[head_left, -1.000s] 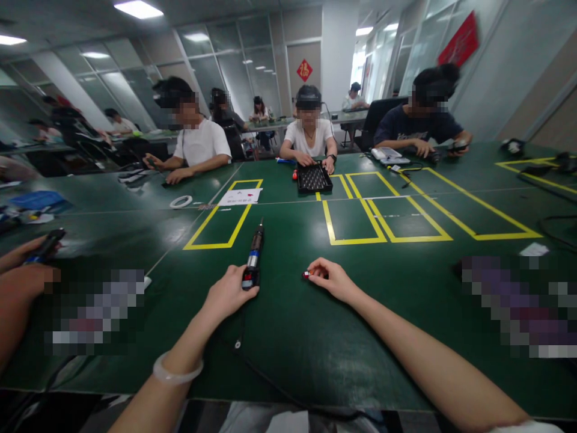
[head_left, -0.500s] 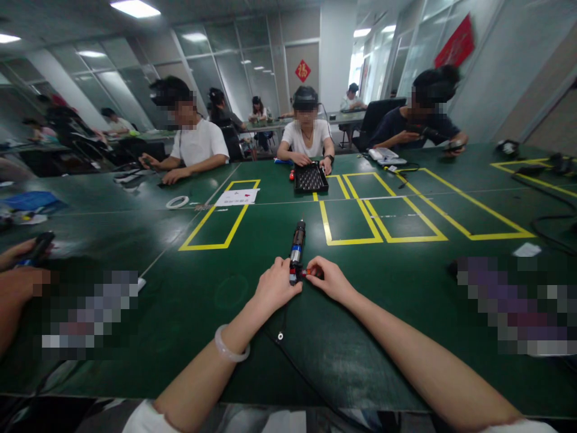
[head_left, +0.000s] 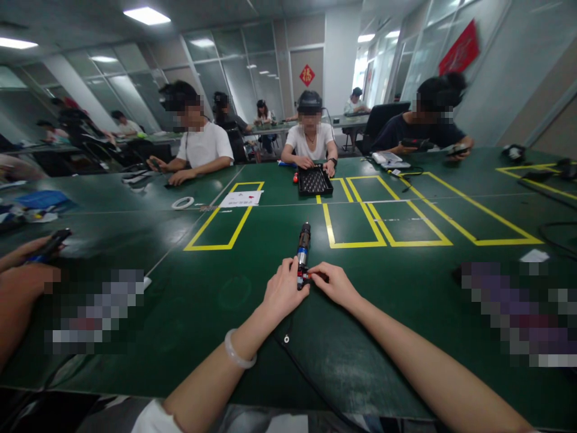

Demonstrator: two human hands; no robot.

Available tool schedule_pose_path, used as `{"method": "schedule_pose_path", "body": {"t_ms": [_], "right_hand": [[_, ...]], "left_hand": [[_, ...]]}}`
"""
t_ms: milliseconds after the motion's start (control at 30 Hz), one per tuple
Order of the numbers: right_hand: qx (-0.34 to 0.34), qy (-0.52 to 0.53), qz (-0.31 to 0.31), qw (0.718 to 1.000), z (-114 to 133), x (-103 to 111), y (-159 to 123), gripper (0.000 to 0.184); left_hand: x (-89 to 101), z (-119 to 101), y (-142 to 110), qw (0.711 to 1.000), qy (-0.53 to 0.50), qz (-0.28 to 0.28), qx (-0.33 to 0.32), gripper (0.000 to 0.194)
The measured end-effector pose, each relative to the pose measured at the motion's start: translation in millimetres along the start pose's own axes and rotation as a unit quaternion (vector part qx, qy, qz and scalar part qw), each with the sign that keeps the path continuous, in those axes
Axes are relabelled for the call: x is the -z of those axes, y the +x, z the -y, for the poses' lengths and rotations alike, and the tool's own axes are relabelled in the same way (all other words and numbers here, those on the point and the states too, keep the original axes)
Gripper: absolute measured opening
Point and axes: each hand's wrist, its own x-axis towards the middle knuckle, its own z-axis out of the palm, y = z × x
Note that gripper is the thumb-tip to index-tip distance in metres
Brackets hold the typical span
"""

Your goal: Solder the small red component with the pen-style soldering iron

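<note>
My left hand (head_left: 283,293) is closed round the lower end of a black and blue electric screwdriver (head_left: 303,248), which points away from me over the green table (head_left: 234,300). Its cable (head_left: 306,379) trails back toward me. My right hand (head_left: 334,284) pinches a small red part (head_left: 309,276) and holds it against the tool's tip end. Both hands meet at the middle of the table in front of me.
Yellow tape rectangles (head_left: 387,210) mark the table ahead. A black tray (head_left: 314,180) lies in front of a person opposite; a white sheet (head_left: 241,198) and a tape ring (head_left: 183,202) lie farther left. Another person's hands (head_left: 27,264) hold a tool at left. Several people sit around.
My left hand carried the screwdriver to the right until it met my right hand and the small red part. The right hand has stayed nearly in place.
</note>
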Motion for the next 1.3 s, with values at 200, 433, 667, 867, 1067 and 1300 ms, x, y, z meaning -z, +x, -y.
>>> {"method": "schedule_pose_path", "body": {"t_ms": [200,433,667,867,1067,1300], "right_hand": [[-0.016,0.067,0.018,0.997,2.4,2.0,-0.7,0.025],[-0.013,0.107,0.049,0.993,4.9,2.2,-1.0,0.028],[-0.034,0.102,0.048,0.993,2.5,4.0,-0.8,0.019],[-0.035,0.091,0.056,0.994,2.4,5.0,-1.1,0.015],[-0.03,0.082,0.063,0.994,0.1,3.8,-1.4,0.015],[-0.025,0.068,0.073,0.995,0.2,3.7,-1.1,0.015]], "left_hand": [[-1.2,-1.1,5.3,1.0,0.012,-0.003,0.026,0.067],[1.4,12.8,7.4,0.999,0.028,-0.006,0.019,0.065],[14.6,61.4,-2.9,0.998,0.05,0.007,0.036,0.066],[35.4,130.5,-24.9,0.993,0.064,0.035,0.089,0.068],[45.4,213.5,-45.2,0.985,0.083,0.037,0.148,0.075],[55.7,278.3,-66.6,0.979,0.092,0.029,0.181,0.074]]}}
